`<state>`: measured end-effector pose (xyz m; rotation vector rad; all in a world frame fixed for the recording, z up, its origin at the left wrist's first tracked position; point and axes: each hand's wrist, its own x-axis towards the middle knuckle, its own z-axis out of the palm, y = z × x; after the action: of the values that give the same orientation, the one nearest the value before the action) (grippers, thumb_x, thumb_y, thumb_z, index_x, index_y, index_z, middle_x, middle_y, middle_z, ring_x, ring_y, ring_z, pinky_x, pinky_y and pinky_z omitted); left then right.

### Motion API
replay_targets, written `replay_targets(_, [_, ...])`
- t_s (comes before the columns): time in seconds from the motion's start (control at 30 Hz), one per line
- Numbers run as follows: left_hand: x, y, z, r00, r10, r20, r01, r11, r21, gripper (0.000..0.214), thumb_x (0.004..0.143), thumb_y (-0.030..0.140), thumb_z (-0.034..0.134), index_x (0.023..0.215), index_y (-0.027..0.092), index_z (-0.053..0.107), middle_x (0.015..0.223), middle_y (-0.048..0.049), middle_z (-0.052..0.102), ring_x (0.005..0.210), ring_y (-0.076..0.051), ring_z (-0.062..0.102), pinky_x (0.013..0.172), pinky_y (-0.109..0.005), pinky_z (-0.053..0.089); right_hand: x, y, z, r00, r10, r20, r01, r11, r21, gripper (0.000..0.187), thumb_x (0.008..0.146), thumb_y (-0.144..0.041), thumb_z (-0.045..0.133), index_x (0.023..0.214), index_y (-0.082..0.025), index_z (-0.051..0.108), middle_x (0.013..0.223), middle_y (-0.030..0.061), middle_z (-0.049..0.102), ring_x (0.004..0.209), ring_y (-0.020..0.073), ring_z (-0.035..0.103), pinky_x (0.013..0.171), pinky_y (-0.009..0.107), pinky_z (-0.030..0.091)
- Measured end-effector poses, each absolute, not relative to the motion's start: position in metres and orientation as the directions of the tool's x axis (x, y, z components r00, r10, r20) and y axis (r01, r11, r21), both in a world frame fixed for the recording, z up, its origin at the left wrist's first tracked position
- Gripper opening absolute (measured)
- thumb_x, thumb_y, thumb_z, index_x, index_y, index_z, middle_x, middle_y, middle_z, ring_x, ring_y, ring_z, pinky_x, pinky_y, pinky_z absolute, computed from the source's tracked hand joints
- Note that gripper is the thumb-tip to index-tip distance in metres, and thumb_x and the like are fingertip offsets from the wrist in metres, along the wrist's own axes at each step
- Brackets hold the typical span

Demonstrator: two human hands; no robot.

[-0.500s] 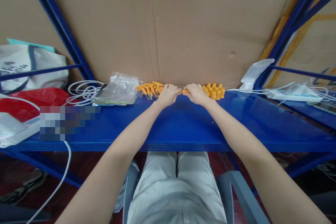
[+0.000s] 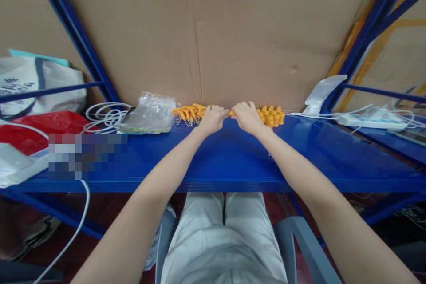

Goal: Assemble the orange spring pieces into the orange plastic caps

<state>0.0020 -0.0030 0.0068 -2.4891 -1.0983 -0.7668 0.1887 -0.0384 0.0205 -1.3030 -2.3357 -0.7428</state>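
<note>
Orange piece (image 2: 232,114): between both hands, at the tabletop's (image 2: 229,155) back | grip: left hand (image 2: 214,120) and right hand (image 2: 246,117) both appear closed on it, fingertips partly hidden | progress: this piece seems mid-handling; chained orange pieces (image 2: 189,112) lie left, orange blocks (image 2: 274,117) right; which are finished, cannot tell | behind: cardboard (image 2: 239,35)

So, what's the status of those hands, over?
Left hand and right hand holding small orange piece. Chained orange pieces further left, orange blocks right. Cardboard panel close behind.
</note>
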Motion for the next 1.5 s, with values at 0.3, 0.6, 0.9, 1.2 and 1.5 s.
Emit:
replay_targets(0.3, [0.001, 0.012, 0.004, 0.562, 0.628, 0.538, 0.678, -0.722, 0.135, 0.028, 0.097, 0.022, 0.050, 0.101, 0.020, 0.077, 0.103, -0.0063, 0.079, 0.093, -0.023, 0.070, 0.083, -0.033, 0.050, 0.186, -0.037, 0.017, -0.522, 0.671, 0.527, 0.852, 0.443, 0.280, 0.028, 0.104, -0.022, 0.041, 0.118, -0.014, 0.063, 0.115, 0.0194, 0.068, 0.116, 0.0338, 0.053, 0.104, 0.048, 0.029])
replay_targets(0.6, [0.004, -0.005, 0.006, 0.567, 0.613, 0.550, 0.753, -0.656, -0.046, 0.025, 0.097, 0.024, 0.050, 0.092, 0.021, 0.074, 0.100, -0.0102, 0.079, 0.105, -0.028, 0.068, 0.094, -0.044, 0.042, 0.188, -0.037, 0.014, -0.518, 0.704, 0.486, 0.855, 0.443, 0.269, 0.030, 0.104, -0.022, 0.044, 0.122, -0.014, 0.067, 0.118, 0.0194, 0.067, 0.116, 0.0335, 0.054, 0.103, 0.047, 0.030])
replay_targets(0.9, [0.006, 0.009, 0.003, 0.500, 0.732, 0.463, 0.643, -0.671, 0.368, 0.027, 0.092, 0.029, 0.054, 0.091, 0.015, 0.077, 0.077, -0.0034, 0.074, 0.073, -0.019, 0.062, 0.072, -0.031, 0.044, 0.186, -0.036, 0.014, -0.544, 0.655, 0.525, 0.839, 0.422, 0.343, 0.029, 0.101, -0.015, 0.042, 0.119, -0.016, 0.064, 0.115, 0.0171, 0.069, 0.113, 0.0319, 0.054, 0.103, 0.049, 0.032])
replay_targets(1.2, [0.006, -0.004, 0.017, 0.469, 0.863, 0.188, 0.423, -0.406, 0.810, 0.015, 0.080, 0.029, 0.069, 0.077, 0.015, 0.071, 0.057, 0.0035, 0.052, 0.056, -0.011, 0.045, 0.057, -0.025, 0.035, 0.187, -0.033, 0.014, -0.524, 0.649, 0.552, 0.851, 0.380, 0.362, 0.034, 0.102, -0.011, 0.033, 0.121, -0.013, 0.061, 0.114, 0.0174, 0.068, 0.111, 0.0303, 0.055, 0.104, 0.048, 0.032])
replay_targets(1.5, [-0.011, 0.014, 0.007, 0.333, 0.892, 0.305, 0.552, -0.447, 0.704, 0.012, 0.085, 0.024, 0.069, 0.076, 0.015, 0.072, 0.073, -0.0025, 0.065, 0.073, -0.016, 0.059, 0.071, -0.029, 0.046, 0.231, -0.016, 0.010, -0.266, 0.680, 0.683, 0.960, 0.252, 0.123, 0.028, 0.101, -0.029, 0.049, 0.119, -0.015, 0.065, 0.118, 0.0185, 0.065, 0.113, 0.0332, 0.055, 0.098, 0.047, 0.036])
